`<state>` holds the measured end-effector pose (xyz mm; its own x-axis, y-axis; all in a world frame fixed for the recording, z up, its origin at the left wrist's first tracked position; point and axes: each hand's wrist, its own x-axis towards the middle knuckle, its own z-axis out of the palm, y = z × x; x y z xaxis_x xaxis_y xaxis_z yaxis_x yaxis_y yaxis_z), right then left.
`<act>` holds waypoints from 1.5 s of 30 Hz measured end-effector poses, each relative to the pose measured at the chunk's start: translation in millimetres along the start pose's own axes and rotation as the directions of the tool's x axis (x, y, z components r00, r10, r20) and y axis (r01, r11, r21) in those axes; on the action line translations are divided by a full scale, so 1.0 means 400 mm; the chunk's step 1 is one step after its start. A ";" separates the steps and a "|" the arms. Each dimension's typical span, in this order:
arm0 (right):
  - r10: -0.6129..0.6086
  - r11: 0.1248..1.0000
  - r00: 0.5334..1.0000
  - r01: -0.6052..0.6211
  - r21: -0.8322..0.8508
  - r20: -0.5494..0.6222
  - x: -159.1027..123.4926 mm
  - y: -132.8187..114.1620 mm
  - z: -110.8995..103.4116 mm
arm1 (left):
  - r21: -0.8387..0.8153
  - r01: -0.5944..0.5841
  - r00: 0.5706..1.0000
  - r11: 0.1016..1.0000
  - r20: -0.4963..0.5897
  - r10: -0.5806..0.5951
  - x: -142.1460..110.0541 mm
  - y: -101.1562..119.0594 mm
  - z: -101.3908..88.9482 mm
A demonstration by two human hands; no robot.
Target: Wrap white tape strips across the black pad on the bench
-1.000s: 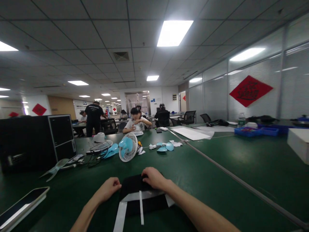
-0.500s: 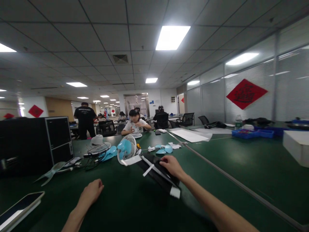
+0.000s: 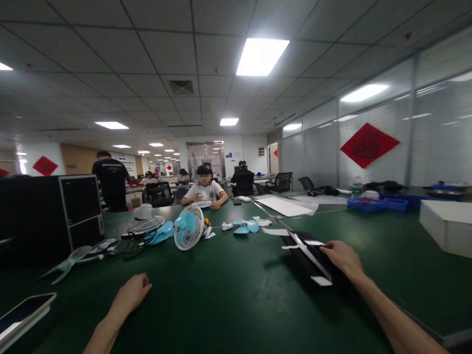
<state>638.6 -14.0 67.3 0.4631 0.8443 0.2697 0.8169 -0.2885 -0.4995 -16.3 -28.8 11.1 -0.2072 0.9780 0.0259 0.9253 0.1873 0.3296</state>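
Observation:
My right hand (image 3: 342, 258) pinches the right edge of a black flat sheet with white strips (image 3: 301, 256), its exact kind unclear. The sheet is tilted and slightly blurred above the green table (image 3: 221, 305). White tabs stick out from its sides and near corner. At the left front, my left hand (image 3: 132, 292) rests with its fingers curled in and nothing visible in them. Beyond my hands stand a white fan grille with a light-blue blade (image 3: 189, 227) and a separate blue fan blade (image 3: 246, 226).
A phone-like device (image 3: 25, 314) lies at the near left, below a black computer tower (image 3: 79, 206). Fan parts (image 3: 145, 223) and cables sit beside the tower. White sheets (image 3: 285, 205), blue trays (image 3: 368, 204) and a white box (image 3: 448, 226) occupy the right. A person (image 3: 206, 189) sits opposite.
My right hand has carried the black sheet to the right, away from the fan grille. My left hand stays curled in nearly the same place. The view has shifted slightly.

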 end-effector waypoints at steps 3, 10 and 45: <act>0.065 0.995 0.998 -0.063 -0.083 0.021 0.008 0.045 0.000 | 0.027 -0.036 0.999 0.999 -0.029 0.036 -0.001 0.002 -0.003; 0.094 0.985 0.995 -0.091 -0.149 0.014 0.010 0.059 0.011 | 0.043 -0.005 1.000 0.999 0.023 0.004 0.003 0.000 -0.002; -0.040 0.984 0.999 0.046 -0.173 0.037 -0.155 0.045 0.030 | 0.120 -0.038 0.999 0.992 -0.006 0.039 0.048 -0.040 0.049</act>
<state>620.5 -66.2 31.8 0.4172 0.8713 0.2584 0.8843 -0.3235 -0.3368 -29.0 -11.1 -12.2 -0.1727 0.9840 0.0440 0.9640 0.1597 0.2126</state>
